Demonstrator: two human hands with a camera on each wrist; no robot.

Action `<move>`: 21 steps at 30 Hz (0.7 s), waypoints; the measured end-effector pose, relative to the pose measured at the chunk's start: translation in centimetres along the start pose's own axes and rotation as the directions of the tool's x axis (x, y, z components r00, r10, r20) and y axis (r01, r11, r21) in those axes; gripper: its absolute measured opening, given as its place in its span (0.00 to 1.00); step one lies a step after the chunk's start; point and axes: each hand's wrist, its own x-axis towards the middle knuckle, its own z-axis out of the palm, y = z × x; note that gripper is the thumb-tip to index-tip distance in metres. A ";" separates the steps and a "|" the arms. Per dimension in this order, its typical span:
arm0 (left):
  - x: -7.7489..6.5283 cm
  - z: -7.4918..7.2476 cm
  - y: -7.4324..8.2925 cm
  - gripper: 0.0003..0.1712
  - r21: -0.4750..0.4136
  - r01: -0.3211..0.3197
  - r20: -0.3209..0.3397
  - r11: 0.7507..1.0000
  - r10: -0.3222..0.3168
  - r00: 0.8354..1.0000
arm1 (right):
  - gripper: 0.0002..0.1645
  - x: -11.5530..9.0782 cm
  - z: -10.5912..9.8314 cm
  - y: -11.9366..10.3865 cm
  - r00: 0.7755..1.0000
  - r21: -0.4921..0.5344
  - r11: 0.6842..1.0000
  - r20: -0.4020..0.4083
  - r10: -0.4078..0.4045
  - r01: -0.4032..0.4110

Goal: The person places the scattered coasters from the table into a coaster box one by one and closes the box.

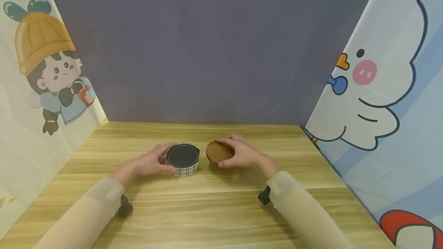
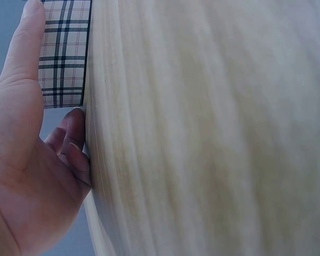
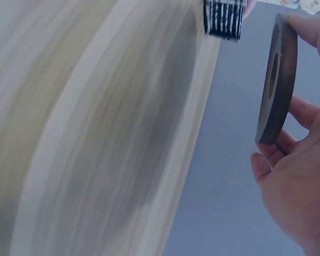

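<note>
A round box with a black top and plaid sides stands on the wooden table, left of centre. My left hand grips it from the left, thumb along the near side and fingers round the far side. In the left wrist view the plaid wall rises beside the thumb, its lower edge at the tabletop. To the right, my right hand holds a flat brown disc by its edge, tilted and raised over the table. From the right wrist, this disc shows a dark rim and a round recess underneath.
The wood-grained table ends at a dark grey panel behind. Cartoon-printed walls stand at left and right. A small black device sits at the left wrist, another device at the right.
</note>
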 end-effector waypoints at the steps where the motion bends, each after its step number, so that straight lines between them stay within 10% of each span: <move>1: 0.0 0.0 0.1 0.62 0.001 -0.001 -0.001 1.000 0.001 1.000 | 0.57 0.3 0.2 -0.3 1.000 0.004 1.000 0.002 -0.004 0.004; 21: -0.2 -0.2 0.4 0.62 -0.064 0.049 0.062 0.997 -0.045 0.997 | 0.57 6.3 4.9 -6.4 0.994 0.014 0.996 0.064 -0.085 0.084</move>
